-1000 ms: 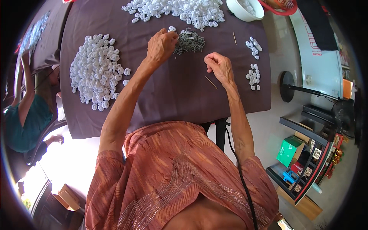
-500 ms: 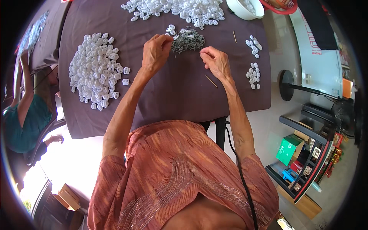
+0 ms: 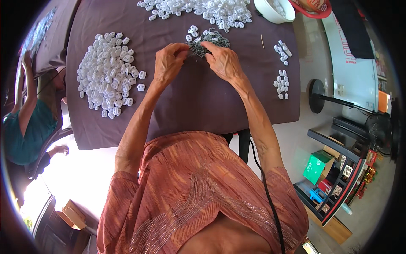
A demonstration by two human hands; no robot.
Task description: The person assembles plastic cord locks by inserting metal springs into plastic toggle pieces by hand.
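Observation:
My left hand is beside a heap of small grey metal springs, at its left edge. Its thumb and fingers are pinched together on something too small to make out. Over the heap reaches my right hand, index finger stretched out and thumb a little apart from it; I see nothing held there. A few white oval plastic pieces with holes, like cord locks, lie at the heap's far left edge, just beyond my fingertips.
Large piles of white pieces lie at the left and far side. Small white groups and a thin wooden stick lie right. A white bowl and red basket stand far right; another person's arm shows left.
My right hand has moved left and forward onto the springs. My left hand stays about where it was, still pinched. The wooden stick near my right wrist no longer shows; my forearm now crosses that spot.

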